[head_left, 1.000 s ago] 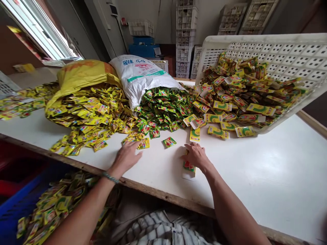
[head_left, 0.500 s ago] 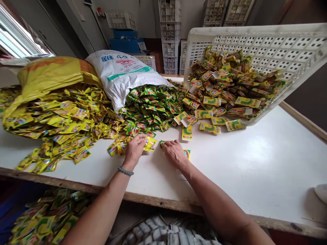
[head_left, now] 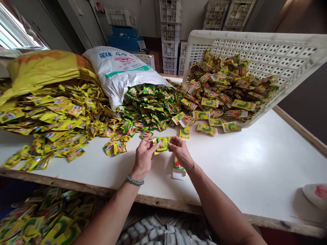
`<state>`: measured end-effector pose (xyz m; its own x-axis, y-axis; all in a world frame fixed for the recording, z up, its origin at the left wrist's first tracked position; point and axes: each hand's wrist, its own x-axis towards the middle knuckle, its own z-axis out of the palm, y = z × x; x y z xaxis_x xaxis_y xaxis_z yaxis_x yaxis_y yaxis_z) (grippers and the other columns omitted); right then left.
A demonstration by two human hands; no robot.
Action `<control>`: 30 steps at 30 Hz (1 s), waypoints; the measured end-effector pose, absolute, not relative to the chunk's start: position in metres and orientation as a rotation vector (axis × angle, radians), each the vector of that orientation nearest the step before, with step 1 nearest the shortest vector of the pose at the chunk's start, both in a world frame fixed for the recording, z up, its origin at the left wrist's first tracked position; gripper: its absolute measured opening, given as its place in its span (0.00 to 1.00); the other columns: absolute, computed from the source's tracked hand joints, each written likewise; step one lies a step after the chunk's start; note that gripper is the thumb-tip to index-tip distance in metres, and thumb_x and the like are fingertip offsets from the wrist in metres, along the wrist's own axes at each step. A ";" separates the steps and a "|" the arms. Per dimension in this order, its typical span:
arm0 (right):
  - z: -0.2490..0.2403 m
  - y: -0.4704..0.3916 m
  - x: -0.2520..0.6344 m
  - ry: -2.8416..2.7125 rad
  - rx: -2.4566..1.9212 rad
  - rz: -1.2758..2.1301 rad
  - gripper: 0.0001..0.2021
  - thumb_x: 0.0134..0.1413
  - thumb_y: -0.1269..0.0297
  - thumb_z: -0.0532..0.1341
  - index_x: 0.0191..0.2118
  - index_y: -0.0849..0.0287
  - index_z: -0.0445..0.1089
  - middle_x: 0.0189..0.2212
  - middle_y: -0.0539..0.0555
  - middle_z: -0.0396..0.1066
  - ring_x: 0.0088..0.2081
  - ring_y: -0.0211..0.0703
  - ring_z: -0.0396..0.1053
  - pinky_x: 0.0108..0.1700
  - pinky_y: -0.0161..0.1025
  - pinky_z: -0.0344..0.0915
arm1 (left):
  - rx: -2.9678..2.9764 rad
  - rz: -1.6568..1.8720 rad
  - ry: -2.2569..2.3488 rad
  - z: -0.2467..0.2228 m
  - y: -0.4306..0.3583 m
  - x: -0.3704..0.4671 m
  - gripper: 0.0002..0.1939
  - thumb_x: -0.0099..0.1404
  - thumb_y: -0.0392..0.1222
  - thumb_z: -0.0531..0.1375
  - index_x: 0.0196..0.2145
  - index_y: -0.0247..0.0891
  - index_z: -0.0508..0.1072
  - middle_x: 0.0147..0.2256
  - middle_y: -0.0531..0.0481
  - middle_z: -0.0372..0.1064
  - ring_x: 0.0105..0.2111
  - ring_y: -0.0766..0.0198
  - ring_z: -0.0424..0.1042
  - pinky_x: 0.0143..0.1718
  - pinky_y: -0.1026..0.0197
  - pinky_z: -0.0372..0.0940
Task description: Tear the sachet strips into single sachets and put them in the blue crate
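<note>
Between my two hands, a green candy packet (head_left: pixel 162 143) lies over a yellow packet (head_left: pixel 157 152), whose edge shows beneath it. My left hand (head_left: pixel 144 157) pinches the left end of the pair, thumb in front. The right end is pinched by my right hand (head_left: pixel 180 148); whether it also grips the yellow packet is hard to make out. Just below my right hand, a small carton (head_left: pixel 178 169) lies on the table with its white end flap open. Beyond my hands is a heap of green packets (head_left: pixel 150 105), and yellow packets (head_left: pixel 57 112) are piled to the left.
A yellow sack (head_left: pixel 48 68) and a white sack (head_left: pixel 120 68) lie behind the piles. On the right, a tilted white crate (head_left: pixel 288 39) spills small yellow cartons (head_left: pixel 206 129) onto the table (head_left: pixel 230 170). More yellow-green pieces (head_left: pixel 38 217) sit below the table's front edge. Stacked crates (head_left: pixel 170 30) stand behind.
My right hand has lifted a green packet from the table and brought it against the yellow packet in my left hand. The carton under my right wrist is now more exposed.
</note>
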<state>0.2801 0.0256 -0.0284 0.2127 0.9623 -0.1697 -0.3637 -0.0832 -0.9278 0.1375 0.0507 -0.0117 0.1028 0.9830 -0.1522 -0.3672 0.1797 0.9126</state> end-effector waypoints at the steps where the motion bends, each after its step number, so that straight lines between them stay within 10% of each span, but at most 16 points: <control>1: -0.025 0.024 0.283 -0.720 -1.162 1.249 0.19 0.37 0.56 0.69 0.35 0.57 0.67 0.29 0.49 0.69 0.30 0.38 0.65 0.34 0.36 0.61 | 0.841 1.195 0.949 -0.010 0.049 0.141 0.31 0.39 0.41 0.74 0.40 0.39 0.65 0.28 0.54 0.75 0.31 0.61 0.76 0.36 0.60 0.68; 5: -0.012 0.019 0.292 -0.825 -1.260 1.251 0.21 0.44 0.51 0.67 0.42 0.58 0.72 0.40 0.55 0.73 0.40 0.43 0.69 0.39 0.38 0.63 | 0.867 1.179 0.934 -0.007 0.049 0.151 0.31 0.40 0.40 0.73 0.41 0.39 0.64 0.30 0.53 0.76 0.34 0.58 0.77 0.40 0.56 0.69; 11: -0.005 0.021 0.308 -0.740 -1.195 1.057 0.18 0.39 0.53 0.70 0.33 0.60 0.71 0.29 0.51 0.73 0.31 0.40 0.68 0.32 0.35 0.62 | 1.303 1.091 0.975 -0.007 0.055 0.162 0.28 0.52 0.40 0.65 0.49 0.39 0.62 0.44 0.43 0.74 0.46 0.55 0.74 0.49 0.50 0.67; 17: -0.006 0.025 0.339 -0.488 -1.205 0.540 0.15 0.44 0.53 0.66 0.31 0.58 0.63 0.29 0.48 0.69 0.30 0.36 0.64 0.35 0.35 0.63 | 2.456 0.360 0.430 -0.008 0.053 0.177 0.30 0.45 0.24 0.55 0.47 0.38 0.70 0.61 0.41 0.62 0.65 0.48 0.53 0.64 0.45 0.52; 25: -0.006 0.025 0.338 -0.537 -1.286 0.627 0.18 0.45 0.49 0.64 0.32 0.58 0.63 0.28 0.48 0.68 0.30 0.37 0.63 0.33 0.34 0.61 | 2.799 -0.109 0.747 0.001 0.063 0.159 0.16 0.53 0.41 0.64 0.41 0.38 0.74 0.42 0.38 0.70 0.46 0.45 0.68 0.46 0.51 0.63; 30: -0.012 0.027 0.326 -0.681 -1.250 0.772 0.18 0.44 0.50 0.66 0.35 0.60 0.69 0.29 0.50 0.71 0.32 0.39 0.66 0.35 0.36 0.65 | 2.512 -0.026 1.166 0.002 0.068 0.137 0.26 0.42 0.52 0.71 0.38 0.39 0.72 0.35 0.41 0.73 0.37 0.46 0.72 0.35 0.56 0.61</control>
